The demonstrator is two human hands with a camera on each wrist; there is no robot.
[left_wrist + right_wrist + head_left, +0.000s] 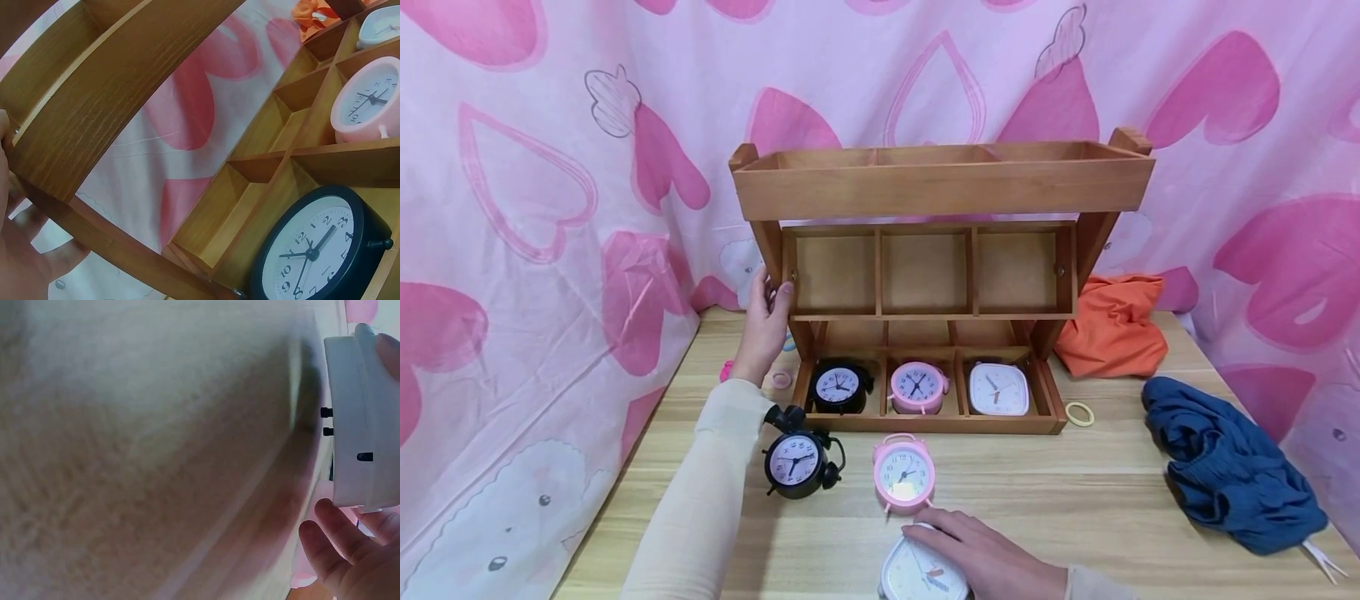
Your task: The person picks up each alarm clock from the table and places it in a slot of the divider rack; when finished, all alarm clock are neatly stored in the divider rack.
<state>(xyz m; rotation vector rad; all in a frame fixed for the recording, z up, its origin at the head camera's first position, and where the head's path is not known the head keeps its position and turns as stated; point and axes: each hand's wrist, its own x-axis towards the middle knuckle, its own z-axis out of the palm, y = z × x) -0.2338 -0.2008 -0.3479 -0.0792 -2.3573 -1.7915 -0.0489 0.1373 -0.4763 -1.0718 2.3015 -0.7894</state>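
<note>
White clock (pixel 921 575): in the right grip, at the near edge of the head view, its lower part cut off by the frame; dial up. Contact with worktop (pixel 1090 508): cannot tell.
Right grip (pixel 992 558): grasping the white clock, thumb on one side, fingers on the other in the right wrist view.
Left grip (pixel 765 321): grasping the left side of the rack (pixel 943 192) at middle-tray height, thumb in front, fingers round behind the post.
Rack build: wood; top, middle and bottom trays, each divided in three across. Middle tray tilted, compartments facing the viewer. Bottom tray on the worktop.
Bottom tray, front row: black clock (pixel 837 387) left, pink clock (pixel 917 387) centre, second white clock (pixel 998 389) right.
Loose black clock (pixel 793 462): on the worktop before the rack's left end, handle to the right, near the left sleeve (pixel 707 475).
Loose pink clock (pixel 904 473): on the worktop between rack and white clock, handle toward the rack.
Right side: yellow ring (pixel 1080 414) just beside the bottom tray; orange cloth (pixel 1112 325) behind; blue cloth (pixel 1232 467) farther right.
Backdrop: pink curtain (pixel 865 67), heart print.
</note>
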